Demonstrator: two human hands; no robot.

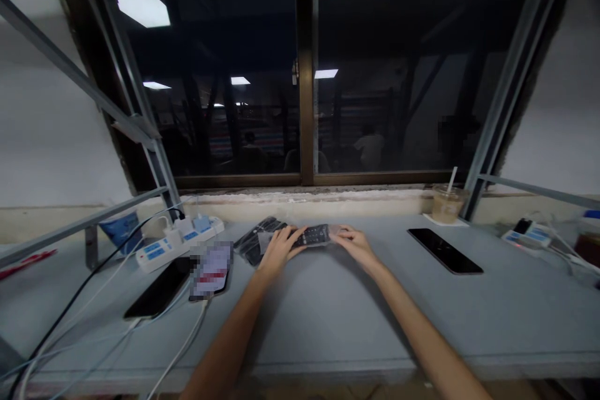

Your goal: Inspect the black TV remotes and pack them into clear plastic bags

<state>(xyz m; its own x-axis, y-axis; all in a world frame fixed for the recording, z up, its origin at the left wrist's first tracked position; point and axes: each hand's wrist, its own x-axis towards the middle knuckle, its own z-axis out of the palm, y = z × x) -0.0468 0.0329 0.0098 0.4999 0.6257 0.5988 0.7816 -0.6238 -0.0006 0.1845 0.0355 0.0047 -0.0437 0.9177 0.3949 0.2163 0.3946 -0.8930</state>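
A black remote control in a clear plastic sleeve lies crosswise between my hands on the grey table. My left hand grips its left end, fingers laid over the buttons. With thumb and fingers pinched together, my right hand holds the right end of the clear sleeve. Beside my left hand lie more dark remote controls in plastic, partly overlapping; how many I cannot tell.
On the left are a white power strip, a blue cup, two phones and trailing cables. To the right lie a black phone, an iced drink and another power strip. Metal frame posts flank the window.
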